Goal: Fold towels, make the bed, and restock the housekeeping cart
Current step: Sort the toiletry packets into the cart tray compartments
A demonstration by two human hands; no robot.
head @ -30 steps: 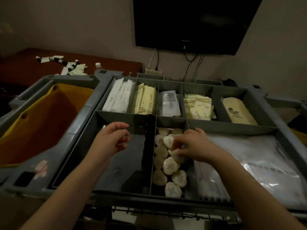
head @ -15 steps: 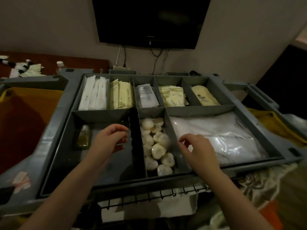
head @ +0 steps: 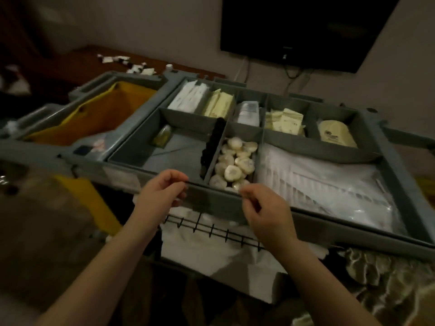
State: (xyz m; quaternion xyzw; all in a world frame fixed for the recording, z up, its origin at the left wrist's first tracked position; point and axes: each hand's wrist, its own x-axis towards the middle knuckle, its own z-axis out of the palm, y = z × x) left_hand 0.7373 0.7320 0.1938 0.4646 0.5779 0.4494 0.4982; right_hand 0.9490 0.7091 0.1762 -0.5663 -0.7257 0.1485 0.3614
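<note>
The grey housekeeping cart tray (head: 367, 236) fills the middle of the view, split into compartments. A narrow middle compartment holds several round wrapped soaps (head: 233, 165). A small amber bottle (head: 162, 136) lies in the left compartment. My left hand (head: 162, 196) hovers at the tray's near rim with loosely curled fingers, holding nothing. My right hand (head: 261, 208) hangs just in front of the soap compartment, fingers loosely curled and empty.
Back compartments hold white packets (head: 188, 97), yellow packets (head: 219, 104), a clear wrapped pack (head: 247, 112) and cream sachets (head: 284, 121). Plastic-wrapped white items (head: 324, 184) fill the right compartment. A yellow linen bag (head: 101, 114) hangs left. White towels (head: 211, 250) sit below behind a wire rail.
Both hands have drawn back from inside the tray to its near rim. My right hand left the soaps. The view swung right, then back left.
</note>
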